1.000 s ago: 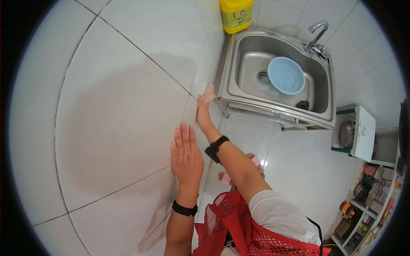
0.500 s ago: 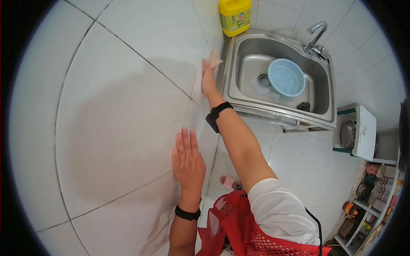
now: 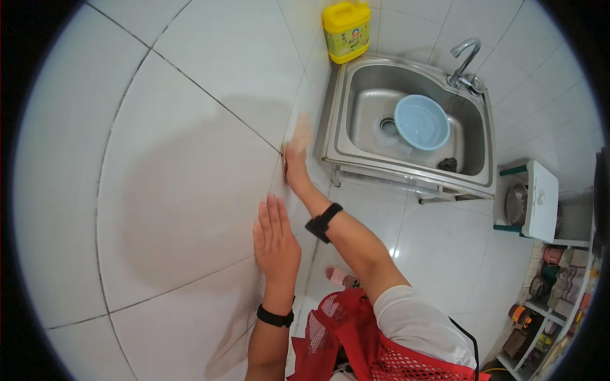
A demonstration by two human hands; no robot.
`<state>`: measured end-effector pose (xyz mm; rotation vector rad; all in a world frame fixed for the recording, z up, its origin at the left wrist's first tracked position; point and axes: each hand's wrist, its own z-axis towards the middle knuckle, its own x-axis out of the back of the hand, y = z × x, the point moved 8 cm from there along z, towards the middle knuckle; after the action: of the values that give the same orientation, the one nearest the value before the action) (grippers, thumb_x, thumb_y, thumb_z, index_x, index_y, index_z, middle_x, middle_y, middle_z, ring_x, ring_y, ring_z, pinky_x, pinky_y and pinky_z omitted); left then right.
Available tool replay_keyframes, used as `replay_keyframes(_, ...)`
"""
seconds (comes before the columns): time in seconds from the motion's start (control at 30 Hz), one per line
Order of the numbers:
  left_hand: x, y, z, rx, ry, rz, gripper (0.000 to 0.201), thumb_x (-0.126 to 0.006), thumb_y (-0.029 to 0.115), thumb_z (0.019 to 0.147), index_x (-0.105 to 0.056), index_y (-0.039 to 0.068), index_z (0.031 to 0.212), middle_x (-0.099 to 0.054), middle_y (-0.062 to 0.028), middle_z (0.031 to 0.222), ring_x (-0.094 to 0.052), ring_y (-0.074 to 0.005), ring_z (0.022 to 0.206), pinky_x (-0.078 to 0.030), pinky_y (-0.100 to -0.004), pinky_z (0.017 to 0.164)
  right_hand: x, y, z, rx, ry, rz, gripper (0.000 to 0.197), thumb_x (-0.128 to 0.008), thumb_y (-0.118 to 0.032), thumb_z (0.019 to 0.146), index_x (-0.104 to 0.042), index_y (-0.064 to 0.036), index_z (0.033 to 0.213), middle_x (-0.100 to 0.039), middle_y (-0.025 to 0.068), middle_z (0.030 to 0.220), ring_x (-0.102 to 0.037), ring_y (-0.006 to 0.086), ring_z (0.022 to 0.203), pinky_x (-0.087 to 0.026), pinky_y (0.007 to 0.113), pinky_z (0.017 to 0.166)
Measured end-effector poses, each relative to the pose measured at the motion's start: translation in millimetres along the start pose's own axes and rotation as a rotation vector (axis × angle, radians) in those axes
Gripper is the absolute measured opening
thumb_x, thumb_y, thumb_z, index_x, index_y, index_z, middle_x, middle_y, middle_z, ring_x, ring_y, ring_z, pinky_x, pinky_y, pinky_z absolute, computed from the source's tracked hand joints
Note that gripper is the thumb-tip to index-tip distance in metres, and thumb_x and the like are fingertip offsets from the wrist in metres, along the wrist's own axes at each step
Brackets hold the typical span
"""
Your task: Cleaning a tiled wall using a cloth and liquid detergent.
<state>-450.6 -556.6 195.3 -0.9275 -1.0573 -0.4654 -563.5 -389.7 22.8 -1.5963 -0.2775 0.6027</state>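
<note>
My left hand (image 3: pixel 277 246) lies flat against the white tiled wall (image 3: pixel 190 184), its fingers stretched upward and nothing in it. Farther along the same wall, my right hand (image 3: pixel 296 170) presses a pale pinkish cloth (image 3: pixel 302 131) to the tiles. The loose end of the cloth flaps beyond the fingers and is smeared by motion. Part of the cloth under the palm is hidden. Both wrists wear black bands.
Beyond my right hand stands a steel sink (image 3: pixel 375 105) with a light-blue basin (image 3: pixel 422 122), a dark scrubber (image 3: pixel 448 165) and a faucet (image 3: pixel 467 63). A yellow jug (image 3: pixel 347 32) is at its corner. A white stool (image 3: pixel 541 200) and a loaded shelf (image 3: pixel 546 311) are at right.
My right hand has slid back along the wall toward me with the cloth, from beside the sink to nearer my left hand. My left hand has stayed nearly in place.
</note>
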Motion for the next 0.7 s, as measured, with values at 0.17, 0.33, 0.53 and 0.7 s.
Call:
replay_keyframes(0.17, -5, -30, -17, 0.041, -0.022, 0.124, 0.055, -0.047, 0.013, 0.09, -0.039, 0.008, 0.144, -0.031, -0.0054, 0.155, -0.026, -0.0225, 0.143, -0.022, -0.0381, 0.112, -21, -149, 63, 0.22, 0.089, 0.044, 0.067, -0.052, -0.043, 0.091, -0.037, -0.0014, 0.14, -0.036, 0.0248, 0.144, -0.032, 0.0395, 0.134, -0.021, 0.044, 0.112)
replay_keyframes(0.33, -1, 10, -1, -0.006, 0.021, 0.009, 0.057, -0.047, 0.012, 0.089, -0.038, 0.007, 0.144, -0.028, -0.0046, 0.156, -0.025, -0.021, 0.144, -0.023, -0.0372, 0.112, 55, -111, 104, 0.12, 0.179, 0.187, 0.077, -0.05, -0.043, 0.093, -0.019, -0.0014, 0.15, -0.024, 0.0177, 0.154, -0.02, 0.0322, 0.142, -0.012, 0.038, 0.116)
replay_keyframes(0.53, 4, -13, -14, 0.019, 0.031, 0.043, 0.06, -0.046, 0.009, 0.086, -0.036, 0.004, 0.145, -0.029, -0.0056, 0.155, -0.026, -0.0217, 0.143, -0.023, -0.0365, 0.113, -3, -124, 0, 0.071, 0.056, 0.14, 0.077, -0.05, -0.04, 0.093, -0.016, 0.0013, 0.148, -0.018, 0.018, 0.155, -0.015, 0.0264, 0.143, -0.01, 0.033, 0.116)
replay_keyframes(0.7, 11, -6, -14, -0.005, 0.119, -0.013, 0.057, -0.043, 0.008, 0.087, -0.037, 0.002, 0.144, -0.033, -0.0069, 0.153, -0.025, -0.0224, 0.144, -0.018, -0.0362, 0.115, -37, -212, -10, 0.263, -0.133, 0.014, 0.069, -0.056, -0.046, 0.088, -0.036, 0.0054, 0.129, -0.04, 0.0212, 0.129, -0.038, 0.0282, 0.121, -0.026, 0.038, 0.105)
